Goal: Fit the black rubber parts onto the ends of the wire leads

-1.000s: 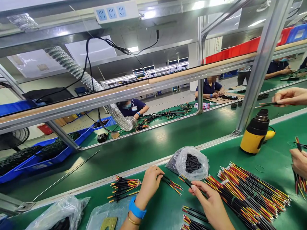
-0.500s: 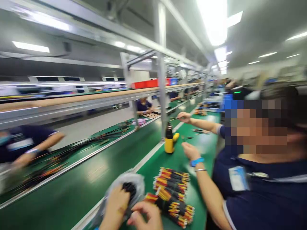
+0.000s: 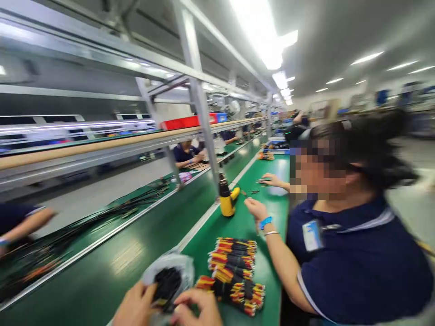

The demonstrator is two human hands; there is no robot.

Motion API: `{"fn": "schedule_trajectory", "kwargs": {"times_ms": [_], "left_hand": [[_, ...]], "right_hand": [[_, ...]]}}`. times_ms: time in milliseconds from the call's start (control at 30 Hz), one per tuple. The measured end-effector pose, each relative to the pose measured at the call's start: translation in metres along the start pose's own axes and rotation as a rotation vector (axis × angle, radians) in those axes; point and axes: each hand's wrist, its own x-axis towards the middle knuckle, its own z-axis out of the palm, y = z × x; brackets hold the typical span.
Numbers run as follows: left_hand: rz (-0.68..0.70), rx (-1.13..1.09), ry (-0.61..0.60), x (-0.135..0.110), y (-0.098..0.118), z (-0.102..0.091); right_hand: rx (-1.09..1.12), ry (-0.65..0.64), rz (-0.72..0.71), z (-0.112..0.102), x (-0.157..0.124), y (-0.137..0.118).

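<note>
At the bottom of the head view, my left hand [image 3: 135,304] is at the near left edge of a clear plastic bag [image 3: 185,267], its fingers drawn together. Loose small black pieces [image 3: 167,281] fill the bag's open mouth. My right hand [image 3: 200,307] is just right of the bag, thumb and forefinger pinched. Whatever either hand holds is too small and blurred to name. Beyond my right hand lie bundles of black, red and yellow wires [image 3: 234,271] with white ends, stacked on the green bench [image 3: 268,271].
A yellow heat gun [image 3: 227,201] stands upright by the metal post [image 3: 204,117]. To the right sits a co-worker [image 3: 356,262], both hands over the bench. Dark cables [image 3: 112,213] lie across the belt, and red bins [image 3: 181,122] stand on the shelf.
The view has swung right. My left hand has come out of the bag's mouth to its left side, uncovering the black pieces. The co-worker's far hand has dropped toward the bench.
</note>
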Motion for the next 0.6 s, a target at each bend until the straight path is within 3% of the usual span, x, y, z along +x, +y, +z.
{"fn": "schedule_trajectory", "kwargs": {"times_ms": [67,100,167,300,400,600], "left_hand": [[-0.192,-0.268,0.039,-0.022,0.018,-0.018],[-0.309,-0.434,0.053,-0.030,0.027,-0.022],[-0.407,-0.527,0.074,-0.045,0.042,-0.027],[-0.654,-1.102,0.166,-0.075,0.056,-0.032],[-0.696,-1.188,0.200,-0.087,0.061,-0.039],[-0.648,-1.121,0.183,-0.087,0.064,-0.044]], "right_hand": [[0.027,0.086,0.008,0.005,-0.004,-0.002],[0.024,0.059,0.012,0.005,-0.004,-0.003],[0.013,0.074,0.012,-0.001,-0.003,-0.002],[-0.055,0.032,-0.055,-0.011,-0.005,0.002],[-0.101,-0.026,-0.105,-0.012,-0.011,0.003],[-0.078,-0.124,-0.107,-0.010,-0.014,0.002]]}}
